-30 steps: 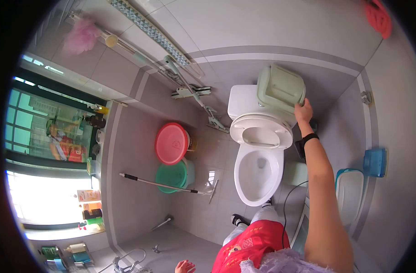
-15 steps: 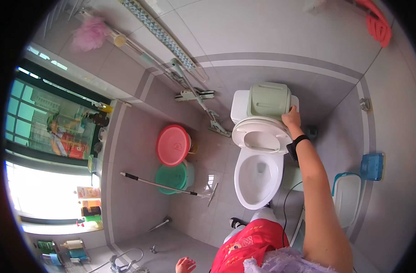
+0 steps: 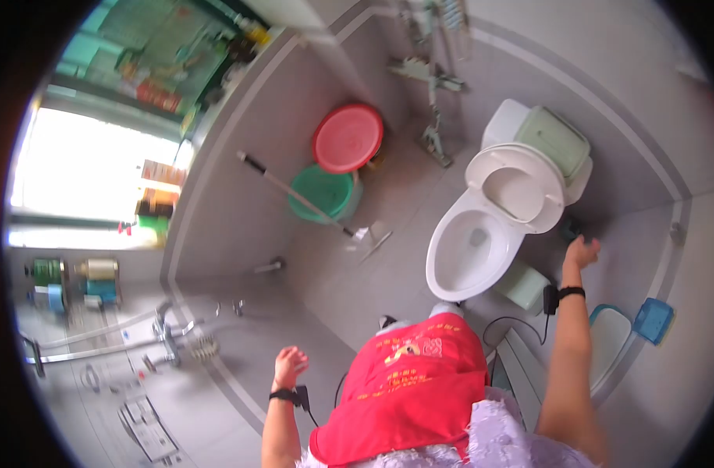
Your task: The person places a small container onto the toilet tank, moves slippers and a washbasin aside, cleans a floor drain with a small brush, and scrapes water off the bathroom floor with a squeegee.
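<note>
The white toilet [image 3: 443, 257] stands with its lid and seat [image 3: 521, 191] raised against the tank. A pale green plastic container [image 3: 556, 144] rests on the tank top. My right hand [image 3: 582, 251] is in the air to the right of the toilet, fingers loosely apart and nothing visible in them. It is nearest to a small dark object [image 3: 571, 228] by the toilet's base, with a pale green bin [image 3: 525, 285] below. My left hand [image 3: 291, 363] hangs over the floor at the lower left, loosely curled with nothing visible in it. Each wrist wears a black band with a cable.
A red basin [image 3: 348, 138] and a green bucket [image 3: 322, 193] stand by the left wall. A long-handled squeegee [image 3: 302, 196] leans across the bucket. Mops [image 3: 433, 93] lean at the back wall. A shower fixture [image 3: 166, 331] is at lower left, a blue wall box [image 3: 653, 320] at right.
My right hand has left the pale green container on the tank and moved down to the right. My left hand has come further into view. The view has turned and shifted.
</note>
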Motion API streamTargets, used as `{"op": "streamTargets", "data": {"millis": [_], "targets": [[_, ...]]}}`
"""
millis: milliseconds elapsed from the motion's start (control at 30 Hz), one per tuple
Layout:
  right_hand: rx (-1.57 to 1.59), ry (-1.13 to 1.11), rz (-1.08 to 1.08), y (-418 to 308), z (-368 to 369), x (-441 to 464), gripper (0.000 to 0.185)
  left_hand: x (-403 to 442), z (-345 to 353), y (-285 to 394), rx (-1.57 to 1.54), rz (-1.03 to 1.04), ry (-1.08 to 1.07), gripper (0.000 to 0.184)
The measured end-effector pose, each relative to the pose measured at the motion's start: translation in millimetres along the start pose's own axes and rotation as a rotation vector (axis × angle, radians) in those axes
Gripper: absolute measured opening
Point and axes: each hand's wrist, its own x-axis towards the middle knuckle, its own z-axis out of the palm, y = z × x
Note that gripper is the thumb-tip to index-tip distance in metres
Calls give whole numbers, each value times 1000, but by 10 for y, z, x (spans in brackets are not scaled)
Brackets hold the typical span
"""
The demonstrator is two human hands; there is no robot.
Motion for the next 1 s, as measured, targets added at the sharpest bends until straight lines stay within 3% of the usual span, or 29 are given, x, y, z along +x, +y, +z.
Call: {"op": "streamTargets", "data": {"millis": [133,167,200,267,333,433,667,1000], "targets": [[99,-115,153,1131,-130,-334,44,128,-474,-457,-88,-32,71,26],[82,-196,168,1719,46,-187,33,123,-570,-535,-105,-50,89,27],[288,-384,355,1489,-266,-531,22,154,-681,-620,-118,-66,105,27],[180,-665,495,1353,-612,-920,18,234,-933,-865,-177,-116,96,30],[-122,-972,402,1195,-918,-1265,22,375,-1217,-1132,-252,-177,113,29],[-334,-1127,357,1256,-1088,-1622,22,569,-1554,-1431,-262,-229,112,37],[-464,-1029,218,1299,-1272,-2182,22,960,-2100,-1590,-330,-167,68,40],[-476,-1011,164,976,-1390,-2555,21,1180,-2193,-1669,-376,-185,9,29]]}}
